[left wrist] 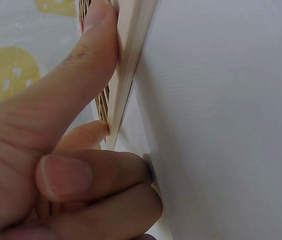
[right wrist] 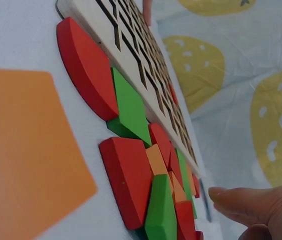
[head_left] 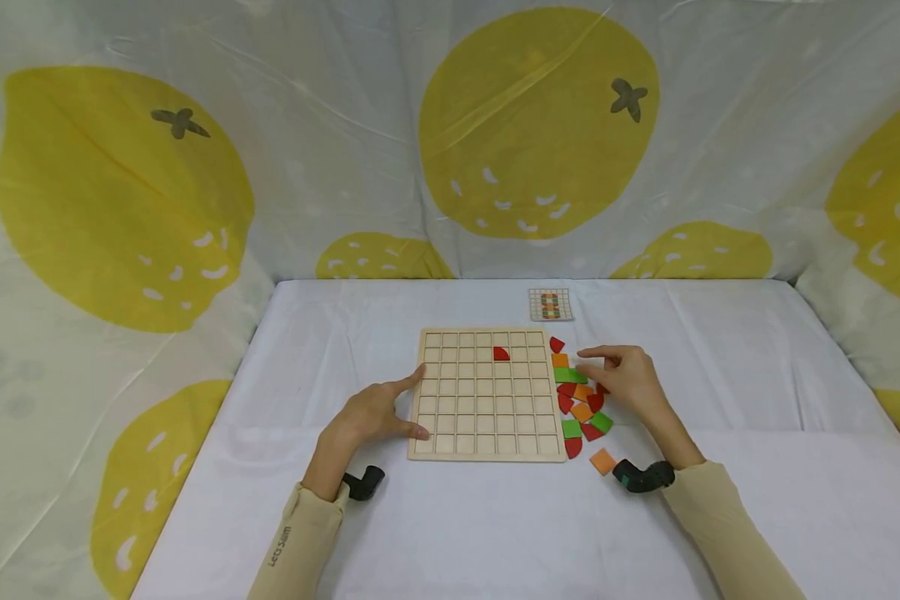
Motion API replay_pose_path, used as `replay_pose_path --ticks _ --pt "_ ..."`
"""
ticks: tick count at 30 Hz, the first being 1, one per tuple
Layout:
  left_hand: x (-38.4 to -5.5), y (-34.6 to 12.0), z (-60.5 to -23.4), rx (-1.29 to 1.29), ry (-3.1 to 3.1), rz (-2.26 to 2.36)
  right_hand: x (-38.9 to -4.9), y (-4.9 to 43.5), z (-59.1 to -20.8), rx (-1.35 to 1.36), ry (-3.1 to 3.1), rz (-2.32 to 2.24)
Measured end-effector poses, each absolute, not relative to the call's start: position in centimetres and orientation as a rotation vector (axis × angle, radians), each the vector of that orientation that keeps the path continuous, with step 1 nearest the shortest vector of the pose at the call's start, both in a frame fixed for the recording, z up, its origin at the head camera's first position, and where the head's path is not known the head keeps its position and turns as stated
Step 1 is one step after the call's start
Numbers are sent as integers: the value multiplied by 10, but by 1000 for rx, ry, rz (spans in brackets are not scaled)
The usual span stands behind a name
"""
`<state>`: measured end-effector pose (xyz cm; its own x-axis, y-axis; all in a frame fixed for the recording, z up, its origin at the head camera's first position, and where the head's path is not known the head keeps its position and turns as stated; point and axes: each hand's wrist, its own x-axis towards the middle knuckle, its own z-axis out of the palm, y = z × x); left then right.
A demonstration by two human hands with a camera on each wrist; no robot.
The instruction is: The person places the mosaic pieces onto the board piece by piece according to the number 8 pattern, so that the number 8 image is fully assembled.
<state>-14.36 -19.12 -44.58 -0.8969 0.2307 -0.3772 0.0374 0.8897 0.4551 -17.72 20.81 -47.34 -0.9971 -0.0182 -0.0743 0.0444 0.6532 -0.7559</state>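
A square wooden grid board point(head_left: 487, 396) lies flat, with one red quarter-round piece point(head_left: 501, 354) in a cell of its second row. My left hand point(head_left: 367, 414) rests at the board's left edge. Its thumb presses on the frame near the lower corner and its index finger touches farther up; the other fingers are bent beside the edge in the left wrist view. Over the right side of the loose pieces hovers my right hand point(head_left: 626, 379), thumb and index apart, nothing between them. Those pieces include a green block point(right wrist: 129, 106), a red quarter-round point(right wrist: 87, 67) and orange squares point(head_left: 581, 412).
A small pattern card point(head_left: 551, 305) lies behind the board, showing a grid with coloured shapes. One orange square point(head_left: 603, 461) sits apart from the pile, near the right wrist camera point(head_left: 645, 477). White cloth point(head_left: 480, 533) covers the table, and a lemon-print curtain point(head_left: 345, 150) stands behind.
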Motion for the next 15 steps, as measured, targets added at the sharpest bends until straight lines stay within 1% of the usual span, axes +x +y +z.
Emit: replay_pose_path --ticks 5,15 --pt "-144 -191 -445 195 2624 619 -178 215 -472 29 2717 -1264" --pt "-144 -191 -444 195 2622 616 -180 221 -475 -46 2672 -1240"
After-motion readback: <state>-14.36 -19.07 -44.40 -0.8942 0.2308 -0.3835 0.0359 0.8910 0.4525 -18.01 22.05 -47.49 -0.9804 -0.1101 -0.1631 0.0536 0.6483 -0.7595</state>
